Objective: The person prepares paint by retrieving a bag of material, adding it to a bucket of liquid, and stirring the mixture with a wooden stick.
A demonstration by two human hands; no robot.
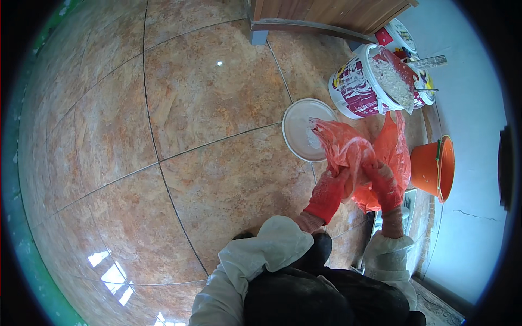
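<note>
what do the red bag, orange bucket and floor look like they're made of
Red bag: thin plastic film, slightly shiny; it crumples and looks semi-transparent.
Orange bucket: probably moulded plastic, smooth; its colour is even throughout.
Floor: likely tile, glossy; dark joint lines and bright reflections show, though ceramic or stone can't be told.

So the floor (109,149) here is brownish-orange mottled tile with dark grout lines, shiny enough to throw bright reflections lower left. Sitting right on it: a round pale lid (295,130) with a white smear, a purple-and-white bucket (353,89) just beside it, an orange bucket (424,167) over to the right, and a wooden cabinet (321,15) standing on a grey foot (259,37).
</note>
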